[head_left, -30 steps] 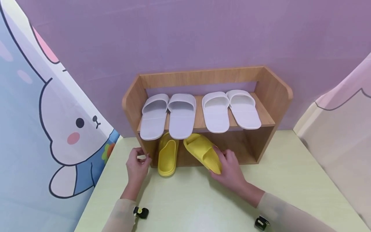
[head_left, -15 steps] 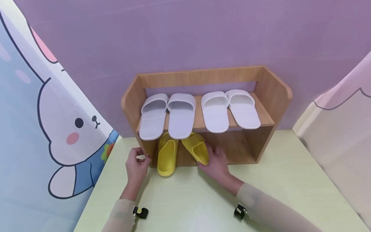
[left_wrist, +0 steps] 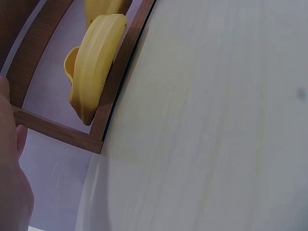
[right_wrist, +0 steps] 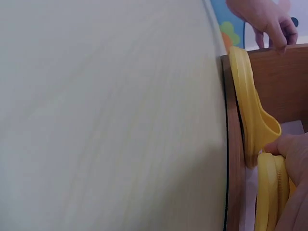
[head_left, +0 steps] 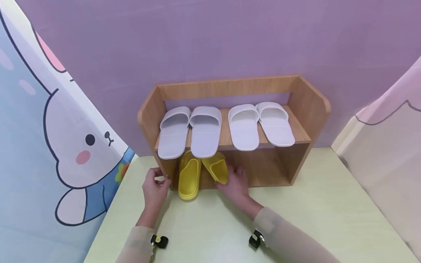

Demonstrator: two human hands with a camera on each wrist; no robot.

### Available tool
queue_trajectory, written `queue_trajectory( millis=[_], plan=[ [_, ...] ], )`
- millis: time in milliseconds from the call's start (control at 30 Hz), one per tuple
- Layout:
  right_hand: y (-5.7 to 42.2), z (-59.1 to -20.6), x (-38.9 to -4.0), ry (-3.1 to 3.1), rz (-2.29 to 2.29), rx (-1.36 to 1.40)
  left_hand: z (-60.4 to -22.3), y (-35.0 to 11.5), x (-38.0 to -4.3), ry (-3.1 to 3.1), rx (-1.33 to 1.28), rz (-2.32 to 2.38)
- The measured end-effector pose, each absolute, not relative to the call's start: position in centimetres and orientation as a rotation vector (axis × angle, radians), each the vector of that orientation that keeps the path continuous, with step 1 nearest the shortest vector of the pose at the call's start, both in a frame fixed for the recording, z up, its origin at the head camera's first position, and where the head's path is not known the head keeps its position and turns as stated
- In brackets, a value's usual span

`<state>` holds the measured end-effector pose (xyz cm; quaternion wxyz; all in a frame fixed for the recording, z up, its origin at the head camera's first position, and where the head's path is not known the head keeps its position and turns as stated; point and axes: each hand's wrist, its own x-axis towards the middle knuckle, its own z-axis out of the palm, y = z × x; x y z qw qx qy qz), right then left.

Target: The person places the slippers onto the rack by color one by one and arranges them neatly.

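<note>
In the head view a wooden shoe rack [head_left: 227,87] stands against the purple backdrop. My left hand [head_left: 154,190] pinches the front edge of its left side panel between thumb and fingers. One yellow slipper [head_left: 189,180] lies on the lower level at the left, its end sticking out past the front. My right hand [head_left: 236,187] grips another yellow slipper [head_left: 217,166] by its near end, tilted, with its far end under the upper shelf. In the right wrist view, the gripped slipper [right_wrist: 266,192] lies close beside the first slipper [right_wrist: 244,91]; whether they touch is unclear.
Two pairs of white slippers, one pair [head_left: 205,140] at the left and one [head_left: 245,135] at the right, sit on the upper shelf and overhang its front. A pale table [head_left: 210,226] carries the rack. A rabbit-print cloth [head_left: 75,146] hangs at the left.
My right hand has moved left and inward with the yellow slipper, bringing it nearer the first one and deeper into the lower level. My left hand stays at the side panel.
</note>
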<state>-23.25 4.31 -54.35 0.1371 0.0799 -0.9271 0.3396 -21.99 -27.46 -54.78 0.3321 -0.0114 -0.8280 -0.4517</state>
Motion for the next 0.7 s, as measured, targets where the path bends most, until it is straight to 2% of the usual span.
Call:
queue_trajectory(
  millis=[700],
  plan=[
    [2.4, -53.6, -24.0, -2.731, 0.962, 0.114, -55.0, -27.4, -22.1, -2.159, -0.042, -1.173]
  ],
)
